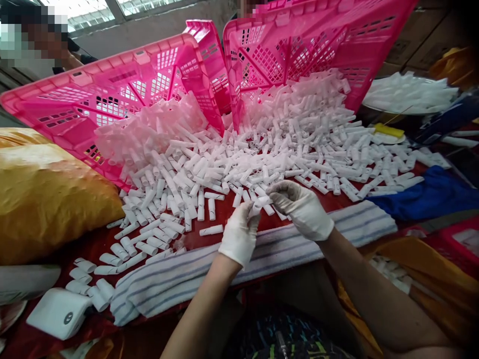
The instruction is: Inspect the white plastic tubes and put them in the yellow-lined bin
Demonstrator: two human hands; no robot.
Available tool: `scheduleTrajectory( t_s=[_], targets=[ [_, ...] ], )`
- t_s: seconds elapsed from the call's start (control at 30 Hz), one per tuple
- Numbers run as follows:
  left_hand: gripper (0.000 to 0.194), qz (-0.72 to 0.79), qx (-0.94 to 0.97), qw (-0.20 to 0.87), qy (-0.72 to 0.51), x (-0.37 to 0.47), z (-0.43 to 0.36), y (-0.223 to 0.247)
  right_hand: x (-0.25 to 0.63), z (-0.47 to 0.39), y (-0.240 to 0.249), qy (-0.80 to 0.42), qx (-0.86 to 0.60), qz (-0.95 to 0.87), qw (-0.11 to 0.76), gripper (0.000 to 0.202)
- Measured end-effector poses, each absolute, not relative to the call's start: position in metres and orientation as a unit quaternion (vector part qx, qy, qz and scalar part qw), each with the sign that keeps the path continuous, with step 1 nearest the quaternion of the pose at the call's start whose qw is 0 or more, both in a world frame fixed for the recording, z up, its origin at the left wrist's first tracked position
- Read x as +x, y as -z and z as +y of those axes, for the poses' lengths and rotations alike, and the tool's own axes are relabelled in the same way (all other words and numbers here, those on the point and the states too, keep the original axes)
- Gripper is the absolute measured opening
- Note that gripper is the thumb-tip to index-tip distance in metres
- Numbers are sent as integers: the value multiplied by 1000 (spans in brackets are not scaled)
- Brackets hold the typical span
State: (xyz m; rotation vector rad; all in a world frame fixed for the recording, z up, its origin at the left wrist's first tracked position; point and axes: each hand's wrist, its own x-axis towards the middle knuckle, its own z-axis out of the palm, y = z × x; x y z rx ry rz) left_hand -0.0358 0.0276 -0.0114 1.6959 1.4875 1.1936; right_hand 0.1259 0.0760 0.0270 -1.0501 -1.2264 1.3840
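Both my hands wear white gloves and meet above the near edge of a red-covered table. Between them is a short white tube [261, 202]. My left hand [239, 232] pinches its near left end. The fingertips of my right hand [299, 207] close on its other end from the right. Beyond my hands spreads a big heap of similar white tubes [239, 159], some with small dark marks. One loose white tube [211, 230] lies just left of my left hand. Below my wrists runs a rolled striped towel [168, 286] along the table edge.
Two pink baskets [123, 89] [292, 45] lie tipped toward me, tubes spilling out. At left are a yellow sack [52, 199] and a white box-shaped device [59, 313]. Right are a blue cloth [430, 194] and a heaped plate of tubes [409, 94]. Another person [41, 37] is at far left.
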Motion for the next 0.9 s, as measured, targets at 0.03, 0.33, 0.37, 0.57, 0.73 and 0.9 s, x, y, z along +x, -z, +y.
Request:
scheduleTrajectory(
  t_s=[0.03,0.33,0.37,0.57,0.73,0.9],
  targets=[
    [25,572,638,267,-440,-37,28,8,125,76,-29,-578,-432,-495,484,36],
    [28,603,577,295,-464,-49,38,-32,125,83,-41,-548,-447,-425,565,37],
    [27,590,584,319,-458,-42,35,-30,124,82,-44,-545,-443,-433,565,36],
    [28,591,564,379,-435,-19,14,-9,129,81,-50,-514,-461,-512,510,35],
    [23,617,581,280,-451,-7,3,-3,125,70,-36,-495,-492,-562,445,37],
    [18,647,557,303,-423,8,-2,1,118,52,-23,-526,-466,-557,443,44]
  ],
)
